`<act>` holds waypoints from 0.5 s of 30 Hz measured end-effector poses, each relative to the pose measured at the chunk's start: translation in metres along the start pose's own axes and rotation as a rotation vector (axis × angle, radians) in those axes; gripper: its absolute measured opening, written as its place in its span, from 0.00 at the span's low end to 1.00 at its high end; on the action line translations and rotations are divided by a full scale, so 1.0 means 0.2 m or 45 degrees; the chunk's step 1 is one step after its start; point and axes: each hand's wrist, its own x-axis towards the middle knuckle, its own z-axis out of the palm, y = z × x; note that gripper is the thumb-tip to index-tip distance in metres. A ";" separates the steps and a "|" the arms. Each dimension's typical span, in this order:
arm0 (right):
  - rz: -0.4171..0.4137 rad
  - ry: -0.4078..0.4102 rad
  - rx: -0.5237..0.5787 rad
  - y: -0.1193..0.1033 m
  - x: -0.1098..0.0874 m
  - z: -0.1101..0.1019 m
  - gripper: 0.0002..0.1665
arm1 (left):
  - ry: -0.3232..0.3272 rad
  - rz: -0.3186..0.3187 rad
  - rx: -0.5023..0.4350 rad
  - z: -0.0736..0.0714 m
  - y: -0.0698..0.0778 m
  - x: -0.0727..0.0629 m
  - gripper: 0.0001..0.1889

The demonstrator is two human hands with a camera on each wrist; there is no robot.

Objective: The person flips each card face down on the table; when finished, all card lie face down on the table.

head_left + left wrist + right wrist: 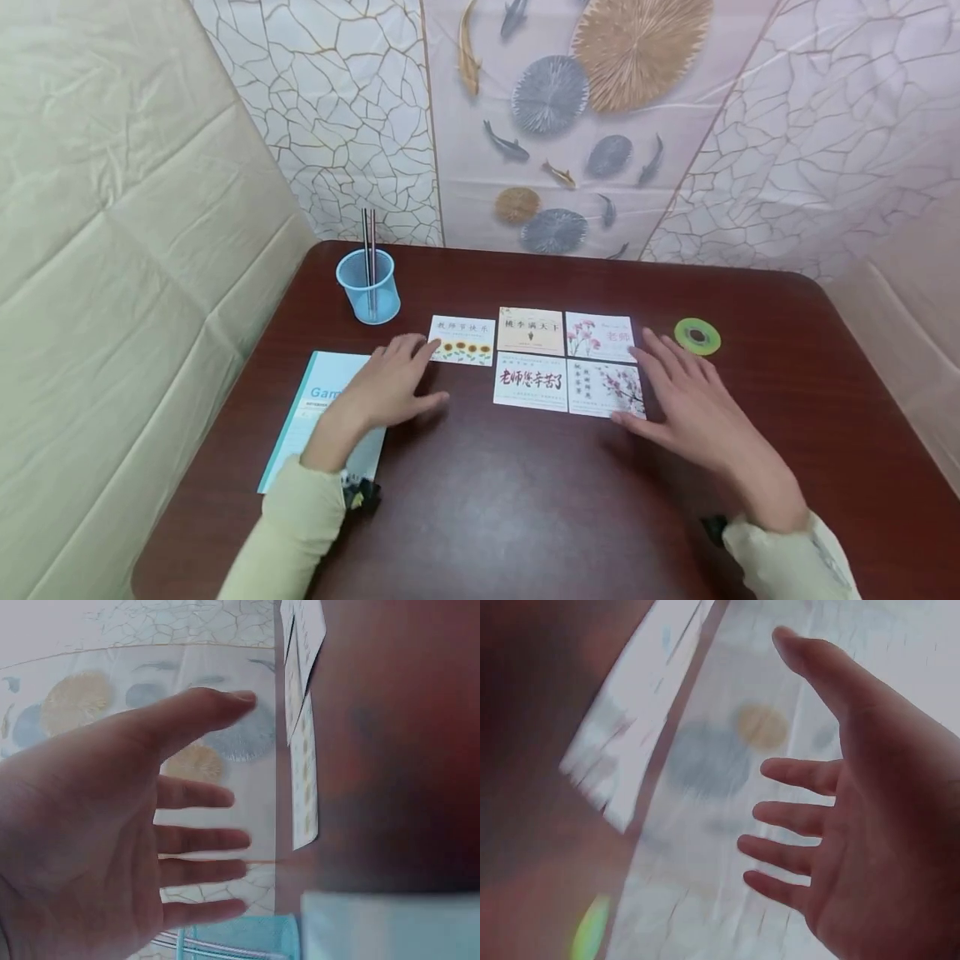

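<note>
Five printed cards lie on the dark table in two rows. In the back row are a sunflower card (pixel 462 340), a beige card (pixel 530 331) and a pink-flower card (pixel 599 335). The front row has a card with red characters (pixel 530 381) and a blossom card (pixel 604 388). My left hand (pixel 390 383), fingers extended and holding nothing, is over the notebook's upper right, left of the sunflower card. At the right ends of both rows is my right hand (pixel 693 404), its fingers spread, holding nothing. Both wrist views show bare palms.
A notebook (pixel 296 450) with a teal spine lies at the left, partly under my left forearm. Behind it stands a blue mesh pen cup (pixel 377 300) with a few sticks. A green tape roll (pixel 697 336) lies right of the cards. Patterned cloth walls surround the table.
</note>
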 end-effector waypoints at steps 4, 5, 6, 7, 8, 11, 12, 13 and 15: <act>-0.140 -0.036 0.079 -0.14 0.32 0.04 0.48 | -0.073 0.052 -0.032 -0.08 -0.13 0.18 0.42; -0.165 -0.058 0.108 -0.18 0.41 0.06 0.46 | -0.090 0.057 -0.044 -0.08 -0.16 0.22 0.42; -0.188 -0.080 0.138 -0.21 0.48 0.09 0.44 | -0.114 0.053 -0.062 -0.08 -0.19 0.25 0.43; -0.205 -0.108 0.159 -0.25 0.56 0.13 0.42 | -0.144 0.043 -0.076 -0.07 -0.21 0.28 0.44; -0.212 -0.139 0.175 -0.28 0.62 0.16 0.42 | -0.174 0.035 -0.087 -0.07 -0.23 0.31 0.45; -0.205 -0.242 0.183 -0.34 0.78 0.26 0.42 | -0.247 0.000 -0.106 -0.06 -0.25 0.35 0.49; -0.185 -0.275 0.179 -0.35 0.82 0.29 0.42 | -0.263 -0.008 -0.109 -0.05 -0.26 0.36 0.50; -0.160 -0.309 0.173 -0.36 0.85 0.32 0.43 | -0.274 -0.013 -0.108 -0.05 -0.26 0.37 0.50; -0.128 -0.363 0.167 -0.36 0.89 0.36 0.45 | -0.288 -0.019 -0.107 -0.05 -0.26 0.38 0.51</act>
